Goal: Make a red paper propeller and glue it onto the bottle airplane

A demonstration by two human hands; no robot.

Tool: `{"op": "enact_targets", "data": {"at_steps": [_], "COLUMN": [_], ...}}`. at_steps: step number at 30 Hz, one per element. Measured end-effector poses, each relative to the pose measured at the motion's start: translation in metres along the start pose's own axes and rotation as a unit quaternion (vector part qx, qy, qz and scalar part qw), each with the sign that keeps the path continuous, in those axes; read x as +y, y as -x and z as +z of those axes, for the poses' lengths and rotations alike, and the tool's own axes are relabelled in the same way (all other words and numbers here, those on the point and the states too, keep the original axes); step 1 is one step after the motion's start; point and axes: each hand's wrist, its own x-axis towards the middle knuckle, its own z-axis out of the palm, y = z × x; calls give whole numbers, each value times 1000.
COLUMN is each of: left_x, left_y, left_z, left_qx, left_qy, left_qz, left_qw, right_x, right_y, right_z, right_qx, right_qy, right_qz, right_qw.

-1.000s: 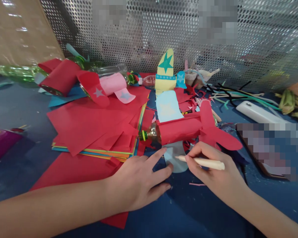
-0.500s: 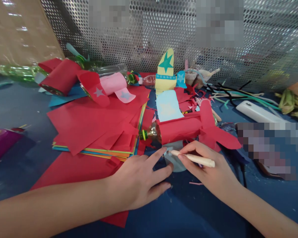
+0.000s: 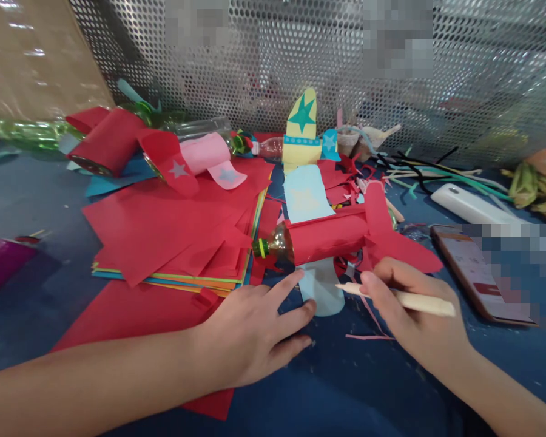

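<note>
A bottle (image 3: 279, 243) wrapped in red paper (image 3: 330, 238) lies on its side at the centre, its green cap to the left. Pale blue paper wings show above it (image 3: 306, 195) and below it (image 3: 323, 290). My left hand (image 3: 259, 331) rests palm down with fingers spread, its fingertips at the left edge of the lower wing. Pinched in my right hand (image 3: 418, 309) is a cream pen-like stick (image 3: 425, 303), its tip by the right edge of that wing. Red paper fins (image 3: 391, 240) stick out at the bottle's right end.
Stacked coloured paper (image 3: 182, 224) lies on the left. Paper-wrapped bottles (image 3: 111, 142) and a yellow paper piece with a green star (image 3: 301, 124) stand along the perforated metal panel (image 3: 255, 73). A phone (image 3: 486, 279), a white cutter-like tool (image 3: 473, 206) and thin strips are at right.
My right hand has moved right with the stick, away from the lower wing's left part, uncovering more of the wing. My left hand has stayed nearly still.
</note>
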Motion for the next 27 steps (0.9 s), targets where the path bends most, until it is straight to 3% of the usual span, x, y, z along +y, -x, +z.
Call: {"op": "enact_targets", "data": {"at_steps": [6,27], "left_x": [0,-1], "left_y": [0,-1], "left_z": [0,0], "left_qx": [4,4], "left_qy": [0,11], "left_qz": [-1,1], "left_qw": [1000,1000], "right_x": [2,13], "right_y": [-2,-5], "right_z": [3,6], "right_qx": [-22,-53], "right_qy": [-32,-10], "right_qz": [39,9], "right_qw": [998,999]}}
